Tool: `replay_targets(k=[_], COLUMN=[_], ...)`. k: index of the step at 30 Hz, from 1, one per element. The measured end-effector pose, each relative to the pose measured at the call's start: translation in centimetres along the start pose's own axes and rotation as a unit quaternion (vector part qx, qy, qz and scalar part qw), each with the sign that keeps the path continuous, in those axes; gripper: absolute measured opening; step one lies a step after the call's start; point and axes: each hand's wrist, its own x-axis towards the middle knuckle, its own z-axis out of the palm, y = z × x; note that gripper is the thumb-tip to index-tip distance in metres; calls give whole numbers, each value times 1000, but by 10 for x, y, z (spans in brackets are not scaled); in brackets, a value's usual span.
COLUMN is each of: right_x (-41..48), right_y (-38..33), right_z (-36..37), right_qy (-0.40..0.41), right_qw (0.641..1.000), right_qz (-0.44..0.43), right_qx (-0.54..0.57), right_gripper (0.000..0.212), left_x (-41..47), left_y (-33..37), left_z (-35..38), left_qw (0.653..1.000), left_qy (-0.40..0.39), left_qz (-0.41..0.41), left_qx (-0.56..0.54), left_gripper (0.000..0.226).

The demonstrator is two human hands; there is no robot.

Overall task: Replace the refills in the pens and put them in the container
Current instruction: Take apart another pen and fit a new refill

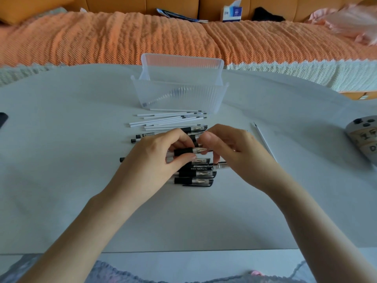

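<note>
With the left grip [157, 158], pinches the black rubber sleeve of a clear-barrelled pen with a silver metal tip [184, 151], thumb below and curled fingers above, and holds it level over the middle of the pale grey desk [81, 190]. With the right grip [234, 152], closes curled fingers and thumb on the tip end of that same pen, so that it sits pinched from both sides, tip towards the right edge of the desk.

Directly beneath the held pen, on the desk: a row of matching black-and-clear capped pens [195, 174], side by side and touching, tips also towards the right edge. Behind the grips, partly hidden by them, more such pens with black end plugs [138, 136] pointing at the left edge.

Further back, a loose bundle of thin white refills [169, 119], fanned out and overlapping, just in front of a translucent ribbed plastic container [179, 99] standing upright near the middle of the far edge. Cannot tell whether the rearmost refill touches its near wall.

Apart from the bundle, towards the right edge, one thin white refill [263, 139] lying slantwise, close beside the right grip.

At the right edge, a grey object with dark buttons [363, 137]. Beyond the far edge, an orange textured sofa cover [142, 37] with a blue-and-white box [231, 12] on it
</note>
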Motion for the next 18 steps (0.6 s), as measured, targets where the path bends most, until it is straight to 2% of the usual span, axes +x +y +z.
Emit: replay_targets(k=[5,10,15,18], right_x=[0,0,0,1], right_y=[2,3,2,3], right_z=[1,3,2,2], right_qy=[-18,-3,-6,18], right_qw=[1000,1000,1000,999], right_qz=[-9,-6,-16,-13], right_qx=[-10,-29,-20,-23], right_gripper=[5,17,5,11], left_x=[0,0,0,0], left_y=[-1,-1,-1,-2], left_z=[1,1,2,3], left_qw=[1000,1000,1000,1000], left_qy=[-1,9,7,3], left_qz=[1,1,0,-3], left_qx=[5,-2,-4,4], left_gripper=[17,18,17,19])
